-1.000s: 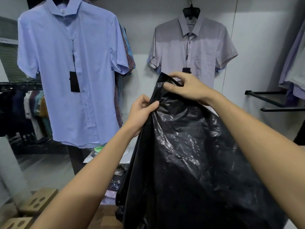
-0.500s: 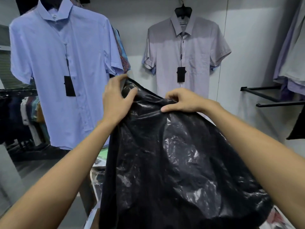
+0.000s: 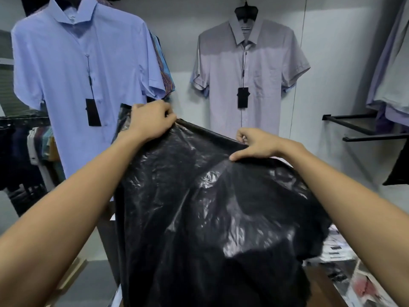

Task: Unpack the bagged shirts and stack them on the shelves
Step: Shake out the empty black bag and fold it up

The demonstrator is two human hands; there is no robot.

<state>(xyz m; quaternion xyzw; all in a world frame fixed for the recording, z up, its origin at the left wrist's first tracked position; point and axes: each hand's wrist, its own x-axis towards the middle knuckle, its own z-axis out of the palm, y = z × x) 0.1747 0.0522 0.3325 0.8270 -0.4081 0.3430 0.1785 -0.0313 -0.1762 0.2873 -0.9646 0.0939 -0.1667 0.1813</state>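
A large black plastic bag (image 3: 205, 218) hangs in front of me, filling the lower middle of the view. My left hand (image 3: 150, 121) grips its top edge at the upper left. My right hand (image 3: 254, 144) pinches the same edge further right and a little lower, so the rim is stretched between both hands. What the bag holds is hidden. Clear-wrapped folded shirts (image 3: 338, 249) lie at the lower right, partly behind the bag.
A light blue short-sleeved shirt (image 3: 84, 80) hangs at the left and a pale grey one (image 3: 250, 76) on the wall ahead, both with black tags. Black wall brackets (image 3: 363, 129) stick out at the right. More clothes hang at the far left (image 3: 33, 149) and far right.
My two hands have moved apart along the bag's top edge, the left going left and the right going right and down, so the rim is spread wider.
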